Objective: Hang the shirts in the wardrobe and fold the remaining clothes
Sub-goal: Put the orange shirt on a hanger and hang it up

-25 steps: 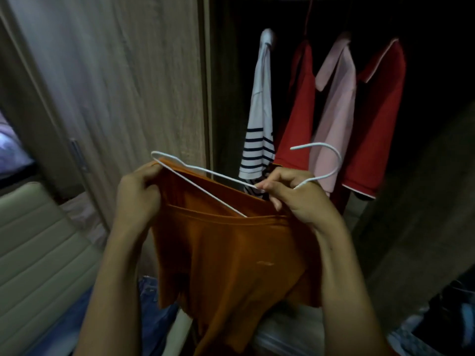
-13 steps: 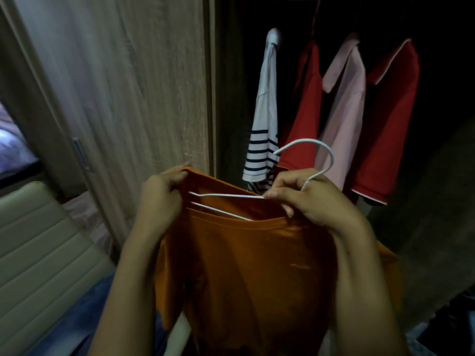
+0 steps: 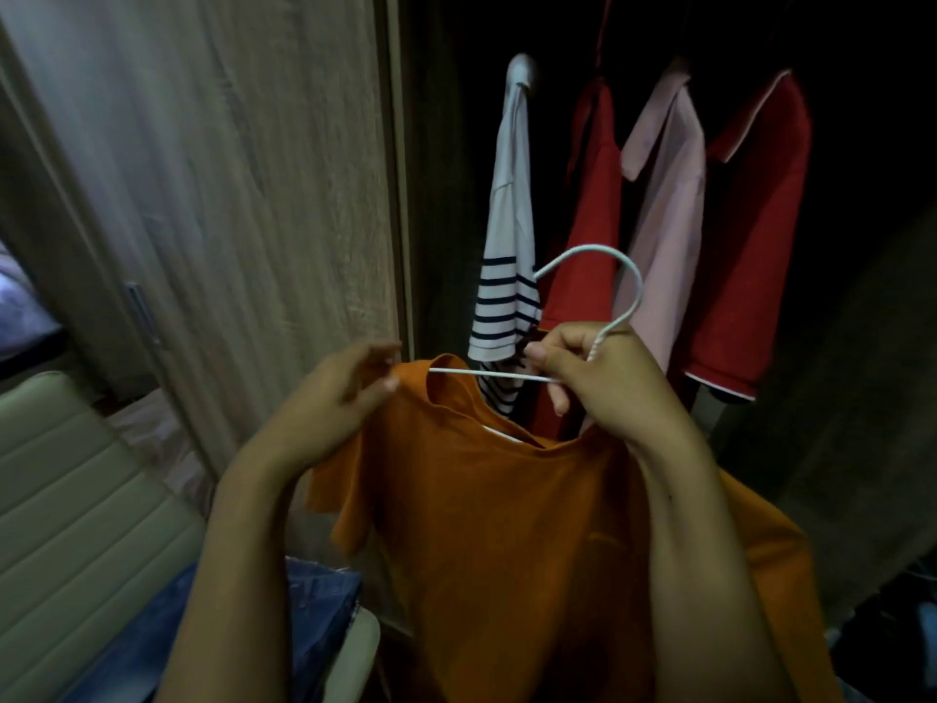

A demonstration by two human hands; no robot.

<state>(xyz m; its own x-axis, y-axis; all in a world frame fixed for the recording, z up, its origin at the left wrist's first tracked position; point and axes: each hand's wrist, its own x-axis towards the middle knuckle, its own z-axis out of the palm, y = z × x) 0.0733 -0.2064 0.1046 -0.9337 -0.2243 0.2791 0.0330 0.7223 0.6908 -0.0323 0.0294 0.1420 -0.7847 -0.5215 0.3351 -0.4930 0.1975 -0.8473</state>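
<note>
- Right hand (image 3: 603, 383) fingers curl round the white hanger (image 3: 492, 374) neck, hook above them.
- Left hand (image 3: 345, 398) pinches the orange shirt (image 3: 507, 525) shoulder, now pulled over the hanger's arm.
- Probably nearly ready to hang.

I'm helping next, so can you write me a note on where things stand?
Left hand pinches the orange short-sleeved T-shirt at its shoulder.
Right hand grips the white wire hanger below its hook; the hanger is partly inside the collar.
Done: four shirts hang in the wooden wardrobe.
Left: settle the T-shirt, hang it, fold the blue denim garment on the beige chair.
</note>
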